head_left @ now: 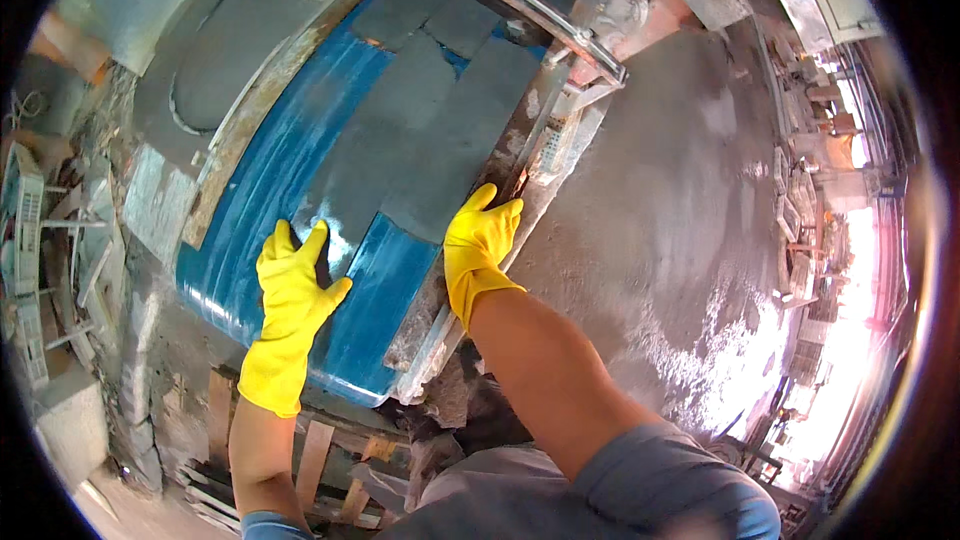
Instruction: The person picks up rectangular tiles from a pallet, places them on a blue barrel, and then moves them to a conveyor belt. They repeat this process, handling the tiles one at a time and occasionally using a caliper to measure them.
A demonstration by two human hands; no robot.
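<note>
Several dark grey, flat stone-like slabs [400, 120] lie side by side on a wet, shiny blue belt [375, 290]. My left hand [295, 285], in a yellow rubber glove, is at the near left corner of the closest slab, fingers and thumb spread. A dark sliver shows between its forefinger and thumb; whether it is slab edge or shadow, I cannot tell. At the right side of the slabs, my right hand [482, 245], gloved alike, is by the belt's edge with its fingers apart. Its fingertips reach over the side rail; contact with the slab is unclear.
A worn frame rail [240, 160] runs along the belt's left side, and a metal bar [520, 0] crosses its far end. Wet grey floor [660, 200] spreads to the right. Wooden strips [313, 460] lie below the near end. Cluttered racks [800, 230] line the far right.
</note>
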